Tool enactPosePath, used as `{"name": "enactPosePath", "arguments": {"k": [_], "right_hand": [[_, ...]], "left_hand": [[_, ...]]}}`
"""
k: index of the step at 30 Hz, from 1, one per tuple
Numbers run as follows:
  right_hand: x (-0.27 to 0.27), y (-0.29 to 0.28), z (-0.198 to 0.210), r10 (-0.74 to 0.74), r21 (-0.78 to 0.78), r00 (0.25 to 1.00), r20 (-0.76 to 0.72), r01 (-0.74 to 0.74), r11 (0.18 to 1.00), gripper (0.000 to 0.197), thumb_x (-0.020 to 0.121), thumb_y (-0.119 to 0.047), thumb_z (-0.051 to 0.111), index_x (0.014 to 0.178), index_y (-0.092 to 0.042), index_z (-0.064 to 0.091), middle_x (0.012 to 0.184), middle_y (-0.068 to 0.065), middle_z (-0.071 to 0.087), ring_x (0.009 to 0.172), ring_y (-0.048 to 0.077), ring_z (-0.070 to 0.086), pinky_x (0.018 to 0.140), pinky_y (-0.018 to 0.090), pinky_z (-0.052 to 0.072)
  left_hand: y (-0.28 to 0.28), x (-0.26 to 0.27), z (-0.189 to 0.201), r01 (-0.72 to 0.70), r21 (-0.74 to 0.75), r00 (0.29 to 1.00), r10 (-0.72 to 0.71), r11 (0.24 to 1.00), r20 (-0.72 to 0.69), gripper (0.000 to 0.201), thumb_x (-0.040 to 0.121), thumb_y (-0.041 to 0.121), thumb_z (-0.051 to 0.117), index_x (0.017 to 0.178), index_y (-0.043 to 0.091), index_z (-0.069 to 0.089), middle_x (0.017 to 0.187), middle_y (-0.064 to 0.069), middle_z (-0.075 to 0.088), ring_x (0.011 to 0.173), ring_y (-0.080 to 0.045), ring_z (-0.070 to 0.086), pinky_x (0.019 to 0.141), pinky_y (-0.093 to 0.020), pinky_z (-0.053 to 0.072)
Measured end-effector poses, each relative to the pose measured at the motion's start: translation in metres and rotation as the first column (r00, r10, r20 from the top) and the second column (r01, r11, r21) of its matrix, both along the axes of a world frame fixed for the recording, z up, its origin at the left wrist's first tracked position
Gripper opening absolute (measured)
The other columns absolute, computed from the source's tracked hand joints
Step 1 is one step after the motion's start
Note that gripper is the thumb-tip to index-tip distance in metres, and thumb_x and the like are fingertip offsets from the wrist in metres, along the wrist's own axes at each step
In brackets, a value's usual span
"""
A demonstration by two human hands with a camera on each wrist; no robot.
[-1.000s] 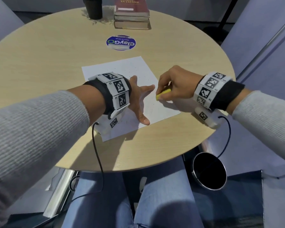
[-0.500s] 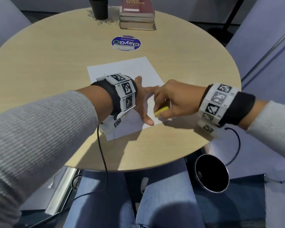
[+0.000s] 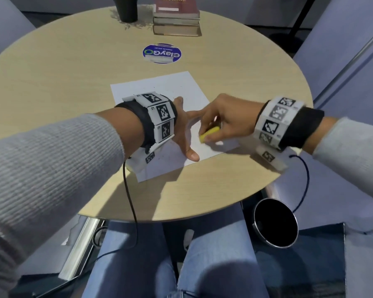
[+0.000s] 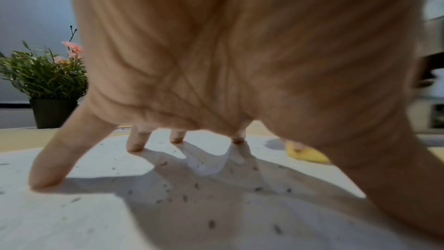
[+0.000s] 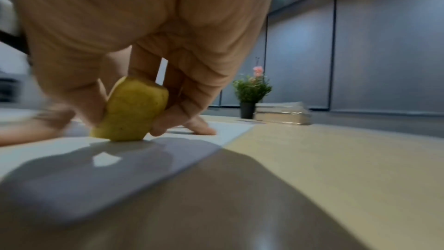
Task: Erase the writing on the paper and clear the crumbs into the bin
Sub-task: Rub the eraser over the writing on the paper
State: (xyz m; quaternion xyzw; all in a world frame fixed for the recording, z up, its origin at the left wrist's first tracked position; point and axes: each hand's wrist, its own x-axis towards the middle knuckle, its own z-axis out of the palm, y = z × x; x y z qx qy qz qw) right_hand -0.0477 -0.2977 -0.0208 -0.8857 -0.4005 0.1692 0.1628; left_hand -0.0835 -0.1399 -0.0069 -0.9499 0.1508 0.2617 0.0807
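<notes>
Head view shows the right hand [image 3: 228, 119] pinching a yellow eraser [image 3: 209, 134] between thumb and fingers, its lower end pressed on the paper [image 3: 159, 87] near the sheet's right edge. The left hand [image 3: 182, 130] lies spread wide, fingertips [image 4: 134, 147] braced on the sheet and holding nothing, with dark crumbs [image 4: 185, 197] scattered beneath the palm. To rub well, the strokes should probably stay short and run away from the bracing fingers, so the sheet pulls taut rather than buckling. Pressure looks best kept moderate, since the eraser works close to the unsupported edge, where paper creases easily. Crumbs are better left lying until the marks are gone; the bin [image 3: 276, 222] stands on the floor below the table [image 3: 52, 72] edge, to the person's right, well apart from the sheet.
</notes>
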Motion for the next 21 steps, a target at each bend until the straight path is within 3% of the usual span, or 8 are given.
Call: {"name": "enactPosePath", "arguments": {"k": [2,3,6,8,11,14,17,21], "right_hand": [[0.023,-0.007,0.002,-0.105,-0.004,0.991,0.085,0.105,0.994,0.014,0.077,-0.027,0.076,0.086,-0.016,0.078,0.080,0.005,0.072,0.076,0.021,0.066,0.076,0.041,0.055],[0.028,-0.008,0.001,-0.127,-0.007,0.985,0.118,0.128,0.992,0.014,0.077,-0.027,0.076,0.085,-0.016,0.078,0.079,0.005,0.072,0.076,0.021,0.065,0.076,0.042,0.055],[0.007,0.000,-0.001,-0.029,-0.016,0.992,0.124,0.031,0.999,0.017,0.076,-0.032,0.073,0.084,-0.017,0.077,0.078,0.000,0.071,0.069,0.013,0.063,0.071,0.034,0.055],[-0.019,0.004,-0.002,0.099,-0.028,0.993,0.070,-0.097,0.995,0.023,0.075,-0.036,0.068,0.084,-0.017,0.078,0.078,-0.003,0.070,0.066,0.011,0.063,0.066,0.027,0.052],[-0.015,0.000,-0.003,0.102,-0.004,0.995,0.001,-0.102,0.995,0.021,0.077,-0.033,0.072,0.087,-0.016,0.078,0.080,-0.004,0.071,0.069,0.010,0.063,0.066,0.023,0.050],[0.019,-0.007,0.000,-0.063,0.003,0.994,0.092,0.063,0.998,0.015,0.077,-0.027,0.076,0.086,-0.015,0.078,0.082,0.001,0.072,0.075,0.017,0.066,0.074,0.035,0.054],[0.013,-0.001,0.000,-0.013,-0.021,0.987,0.158,0.017,1.000,0.012,0.076,-0.024,0.075,0.084,-0.015,0.077,0.083,0.000,0.070,0.072,0.012,0.062,0.073,0.031,0.053],[-0.021,0.006,-0.003,0.132,-0.009,0.991,0.032,-0.131,0.991,0.019,0.074,-0.031,0.070,0.083,-0.017,0.077,0.077,-0.007,0.069,0.066,0.004,0.059,0.065,0.018,0.048]], "left_hand": [[-0.001,-0.003,0.004,-0.014,-0.009,1.000,0.014,1.000,-0.027,0.144,0.028,0.080,0.068,0.146,0.046,-0.008,0.152,-0.014,0.009,0.139,-0.036,0.018,0.108,-0.047,0.025],[-0.001,-0.004,0.005,-0.024,-0.012,0.999,0.023,1.000,-0.034,0.147,0.023,0.079,0.065,0.146,0.045,-0.008,0.153,-0.014,0.007,0.140,-0.036,0.016,0.109,-0.047,0.023],[0.000,-0.003,0.002,0.000,-0.009,1.000,0.001,1.000,0.014,0.123,0.052,0.076,0.071,0.146,0.046,-0.003,0.133,-0.013,0.022,0.126,-0.036,0.031,0.090,-0.041,0.032],[0.001,0.000,-0.002,0.009,0.007,0.999,-0.009,1.000,0.039,0.115,0.063,0.073,0.065,0.148,0.041,-0.006,0.139,-0.012,0.018,0.126,-0.034,0.028,0.089,-0.038,0.030],[0.000,-0.001,-0.002,0.002,0.022,1.000,-0.003,1.000,0.030,0.116,0.064,0.073,0.064,0.148,0.041,-0.010,0.145,-0.014,0.013,0.129,-0.035,0.025,0.099,-0.042,0.029],[0.000,-0.003,0.000,-0.009,0.001,0.999,0.009,1.000,0.038,0.115,0.062,0.073,0.065,0.148,0.044,-0.006,0.140,-0.018,0.020,0.127,-0.037,0.030,0.100,-0.044,0.031],[0.000,-0.001,-0.001,0.019,0.016,0.999,-0.020,1.000,0.035,0.112,0.064,0.072,0.066,0.148,0.042,-0.001,0.135,-0.016,0.024,0.123,-0.035,0.033,0.089,-0.039,0.033],[0.000,0.000,-0.002,0.036,0.005,0.998,-0.036,0.999,0.043,0.105,0.066,0.070,0.066,0.148,0.038,0.010,0.122,-0.006,0.023,0.108,-0.027,0.031,0.072,-0.027,0.027]]}}
